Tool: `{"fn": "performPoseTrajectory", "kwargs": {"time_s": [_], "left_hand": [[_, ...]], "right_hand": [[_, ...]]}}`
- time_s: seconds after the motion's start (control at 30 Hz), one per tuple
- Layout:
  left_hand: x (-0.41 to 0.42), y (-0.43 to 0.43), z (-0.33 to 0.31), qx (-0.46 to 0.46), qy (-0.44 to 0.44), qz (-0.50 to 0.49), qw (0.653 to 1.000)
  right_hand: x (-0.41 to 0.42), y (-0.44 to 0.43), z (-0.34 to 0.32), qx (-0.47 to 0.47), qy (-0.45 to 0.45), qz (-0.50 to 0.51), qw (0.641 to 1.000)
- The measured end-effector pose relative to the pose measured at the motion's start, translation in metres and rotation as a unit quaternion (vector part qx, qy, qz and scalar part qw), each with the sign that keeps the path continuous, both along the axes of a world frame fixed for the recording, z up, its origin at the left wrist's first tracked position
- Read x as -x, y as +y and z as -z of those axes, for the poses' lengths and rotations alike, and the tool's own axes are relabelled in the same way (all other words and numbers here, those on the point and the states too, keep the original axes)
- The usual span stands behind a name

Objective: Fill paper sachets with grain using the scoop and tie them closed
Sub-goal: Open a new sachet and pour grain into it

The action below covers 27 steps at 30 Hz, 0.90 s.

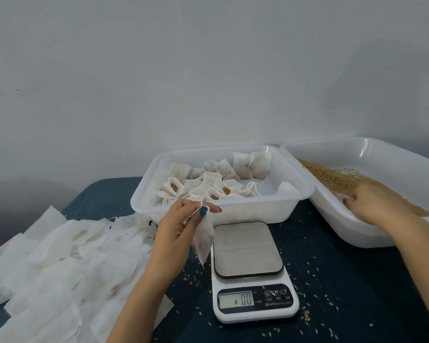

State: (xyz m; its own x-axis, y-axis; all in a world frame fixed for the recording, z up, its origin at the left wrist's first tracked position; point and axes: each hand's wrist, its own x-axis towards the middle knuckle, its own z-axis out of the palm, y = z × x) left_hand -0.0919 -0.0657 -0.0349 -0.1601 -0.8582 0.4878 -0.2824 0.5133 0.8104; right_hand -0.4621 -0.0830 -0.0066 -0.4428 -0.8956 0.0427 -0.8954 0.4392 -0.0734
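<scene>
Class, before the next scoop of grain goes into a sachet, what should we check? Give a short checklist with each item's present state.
1. Sachet held by the left hand: ok, pinched near its top.
2. Sachet mouth open: cannot tell, fingers cover it.
3. Scoop in the right hand: cannot tell, no scoop shows.
4. Grain left in the grain tray: ok.
5. Scale zeroed, platter bare: ok, reads 0.0.
6. Room in the tray of filled sachets: ok, bare floor at its right.
</scene>
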Motion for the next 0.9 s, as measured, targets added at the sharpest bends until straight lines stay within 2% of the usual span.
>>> {"fn": "performPoseTrajectory", "kwargs": {"time_s": [0.1,0.2,0.3,0.4,0.47,0.63,0.77,0.9], "left_hand": [[0.001,0.0,-0.001,0.001,0.003,-0.004,1.0],[0.002,0.0,-0.001,0.003,0.011,-0.003,1.0],[0.005,0.001,-0.001,0.001,0.012,-0.003,1.0],[0.008,0.002,-0.003,0.003,0.0,-0.004,1.0],[0.013,0.002,-0.005,0.006,-0.01,0.0,1.0],[0.028,0.002,-0.01,-0.001,-0.019,0.042,0.999],[0.042,0.002,-0.01,-0.034,0.016,0.069,0.997],[0.059,0.003,-0.004,-0.084,0.078,0.081,0.99]], "right_hand": [[-0.003,0.006,-0.003,0.033,0.022,-0.005,0.999],[-0.025,0.017,-0.004,0.196,0.058,-0.061,0.977],[-0.063,0.028,-0.002,0.297,-0.035,-0.184,0.936],[-0.101,0.036,0.009,0.276,-0.156,-0.263,0.911],[-0.119,0.036,0.023,0.245,-0.19,-0.298,0.903],[-0.139,0.03,0.057,0.247,-0.317,-0.315,0.86],[-0.137,0.03,0.071,0.265,-0.355,-0.28,0.852],[-0.133,0.03,0.074,0.273,-0.356,-0.254,0.857]]}}
